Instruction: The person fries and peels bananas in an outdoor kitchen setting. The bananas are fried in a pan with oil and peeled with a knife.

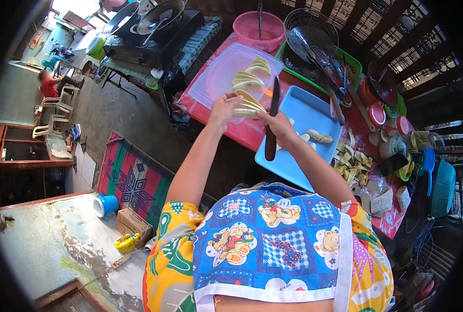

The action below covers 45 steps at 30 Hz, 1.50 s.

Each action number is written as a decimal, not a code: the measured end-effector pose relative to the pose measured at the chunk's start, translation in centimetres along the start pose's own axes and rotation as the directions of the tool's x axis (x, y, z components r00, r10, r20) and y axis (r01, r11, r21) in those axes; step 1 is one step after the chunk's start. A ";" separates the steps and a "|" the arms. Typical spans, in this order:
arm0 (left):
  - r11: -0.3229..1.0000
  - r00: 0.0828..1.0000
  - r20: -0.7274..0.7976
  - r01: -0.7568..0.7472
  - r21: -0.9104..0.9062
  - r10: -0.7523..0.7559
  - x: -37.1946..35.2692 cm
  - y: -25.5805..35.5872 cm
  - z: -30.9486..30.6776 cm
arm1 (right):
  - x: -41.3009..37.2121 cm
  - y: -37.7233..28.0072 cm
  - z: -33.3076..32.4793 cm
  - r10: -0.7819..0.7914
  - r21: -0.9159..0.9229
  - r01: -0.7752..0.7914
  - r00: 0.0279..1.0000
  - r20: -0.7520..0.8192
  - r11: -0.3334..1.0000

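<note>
My left hand (223, 110) grips a fan-cut peeled banana (249, 107) by its left end, its slices spread apart. My right hand (277, 126) holds a dark knife (275, 96) upright, and its fingertips touch the other end of the same banana. Just beyond, more fanned bananas (247, 80) lie on a translucent plastic lid or tray (210, 83). Below and right of my right hand is a light blue tray (296, 106), where several peeled bananas (320, 137) rest, partly hidden by my forearm.
A pink basin (257, 26) and a green tray (353, 60) with wire strainers (312, 34) stand at the back. Banana peels (353, 161) pile up on the right of the red table (247, 134). Pans (161, 15) sit on a stove at upper left. A person (48, 85) sits far left.
</note>
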<state>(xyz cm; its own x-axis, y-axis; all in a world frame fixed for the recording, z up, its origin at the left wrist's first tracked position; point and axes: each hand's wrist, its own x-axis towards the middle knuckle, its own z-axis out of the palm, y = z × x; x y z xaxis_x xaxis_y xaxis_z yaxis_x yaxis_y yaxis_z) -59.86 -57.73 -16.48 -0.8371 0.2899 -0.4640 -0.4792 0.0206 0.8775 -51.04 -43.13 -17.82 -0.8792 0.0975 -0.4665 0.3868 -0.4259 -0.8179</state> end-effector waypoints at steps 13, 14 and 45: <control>0.412 0.789 0.044 -0.367 0.834 0.613 4.6 -2.1 -5.7 | 7.8 2.8 2.0 -0.353 -0.719 0.211 0.934 -0.051 0.663; 0.302 0.778 0.157 -0.410 0.861 0.608 3.5 -2.1 -5.6 | 7.3 2.9 1.4 -0.350 -0.718 0.202 0.935 -0.062 0.666; 0.273 0.966 0.197 -0.238 0.932 0.168 -4.3 -12.1 7.8 | -19.9 6.7 -16.6 0.090 -0.055 -0.114 0.940 -0.329 0.992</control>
<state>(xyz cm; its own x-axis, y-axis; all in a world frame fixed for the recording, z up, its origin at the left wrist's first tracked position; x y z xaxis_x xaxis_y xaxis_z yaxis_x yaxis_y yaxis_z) -48.42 -51.74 -24.21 -0.8368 0.4723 -0.2770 0.3143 0.8286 0.4632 -26.33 -32.97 -19.59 -0.7006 0.3490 -0.6224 0.4989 -0.3842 -0.7769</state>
